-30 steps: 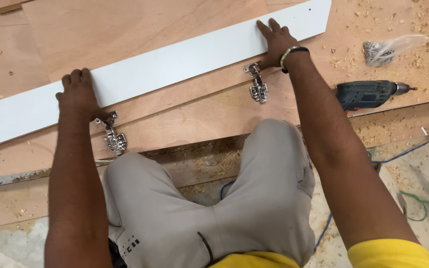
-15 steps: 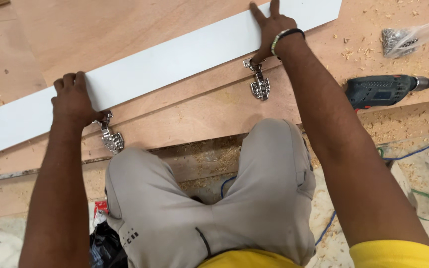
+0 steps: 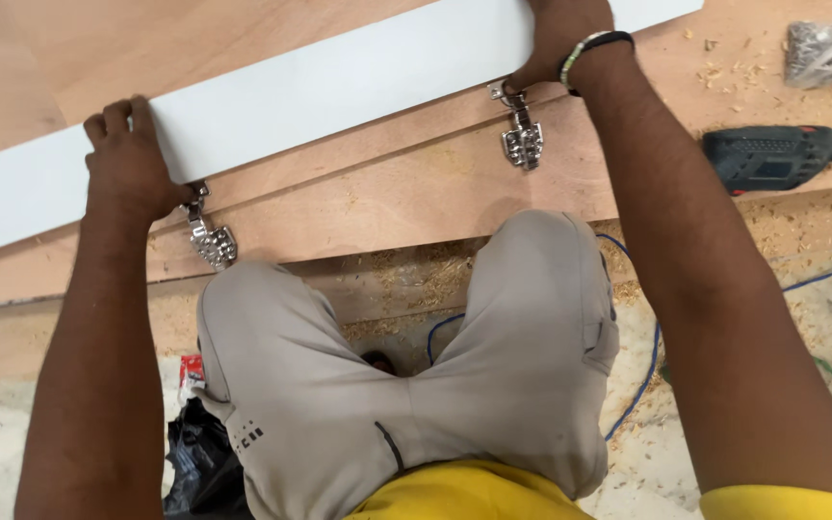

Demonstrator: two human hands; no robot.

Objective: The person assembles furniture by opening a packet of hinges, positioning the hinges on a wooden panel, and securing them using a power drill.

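Across the plywood sheet (image 3: 358, 202) lies the long white panel (image 3: 339, 87), stiff, smooth, likely light, its hinges (image 3: 522, 140) awkward, left hand (image 3: 132, 159) and right hand (image 3: 556, 39) clamped on its near edge

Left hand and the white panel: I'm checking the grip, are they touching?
Touching. The head view shows the left hand with fingers curled over the white panel, palm against its near edge.

A long smooth matt white panel (image 3: 339, 87) lies on bare, sawdust-strewn brown plywood sheets (image 3: 416, 193), with two shiny chrome metal hinges (image 3: 520, 140) along the panel's near edge.
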